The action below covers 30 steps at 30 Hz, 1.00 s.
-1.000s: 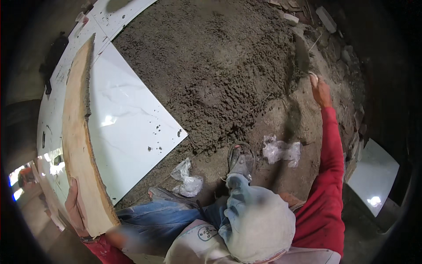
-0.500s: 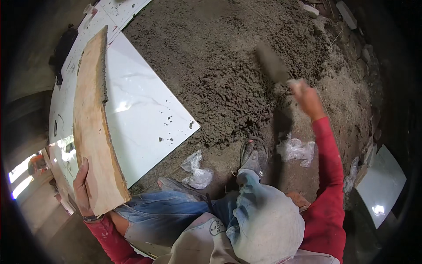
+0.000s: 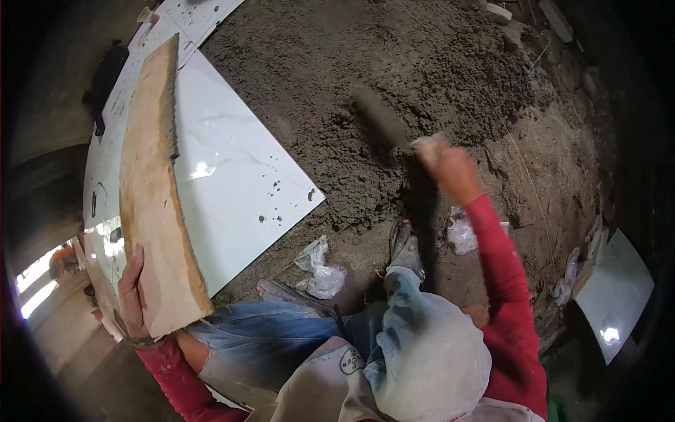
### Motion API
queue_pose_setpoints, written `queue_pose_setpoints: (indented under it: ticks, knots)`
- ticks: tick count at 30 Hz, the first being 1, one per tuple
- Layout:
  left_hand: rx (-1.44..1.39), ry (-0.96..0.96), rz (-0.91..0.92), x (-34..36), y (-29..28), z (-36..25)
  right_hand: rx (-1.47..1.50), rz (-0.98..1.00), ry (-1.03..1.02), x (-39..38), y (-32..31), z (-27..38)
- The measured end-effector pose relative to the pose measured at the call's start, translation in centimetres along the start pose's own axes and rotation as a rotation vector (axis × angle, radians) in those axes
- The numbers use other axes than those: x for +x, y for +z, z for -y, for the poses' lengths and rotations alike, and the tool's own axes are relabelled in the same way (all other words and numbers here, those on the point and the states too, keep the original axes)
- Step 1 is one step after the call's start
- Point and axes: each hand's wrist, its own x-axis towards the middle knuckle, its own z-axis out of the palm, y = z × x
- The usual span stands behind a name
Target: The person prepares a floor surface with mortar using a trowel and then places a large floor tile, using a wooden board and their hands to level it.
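Observation:
My left hand (image 3: 131, 292) grips the near end of a long wooden board (image 3: 153, 190), thumb on its face and the other fingers hidden behind it. The board is held tilted above the white tiles, its right edge rough and crusted with mortar. In my right hand (image 3: 450, 169) is the handle of a trowel (image 3: 380, 116), fist closed around it. The trowel's grey blade lies on or just above the damp grey mortar (image 3: 337, 148), smeared by motion. Glossy white floor tile (image 3: 232, 155) borders the mortar on the left, with a few crumbs near its corner.
Crumpled clear plastic bags (image 3: 322, 271) lie by my feet, another plastic bag (image 3: 462, 231) to their right. A loose white tile piece (image 3: 617, 295) leans at the far right. Rubble (image 3: 499, 14) lines the back right edge. A dark object (image 3: 109, 77) rests beside the tiles at far left.
My right hand has swept the trowel leftward across the mortar, its arm swinging in with it. The left hand and the board stay nearly in place.

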Motion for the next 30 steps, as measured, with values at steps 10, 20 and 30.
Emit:
queue_pose_setpoints:
  ticks: [10,20,30]
  knots:
    - [0.169,0.044,-0.110,2.0,-3.8,-0.7,0.028,-0.040,-0.239,-5.2,3.8,-3.9]
    - [0.415,0.239,-0.317,6.1,-14.7,-0.4,-0.021,-0.205,0.302,-1.2,-5.2,-15.6]
    - [0.766,0.296,-0.378,10.6,-21.4,-0.8,0.214,0.056,-0.100,-0.3,1.5,4.0]
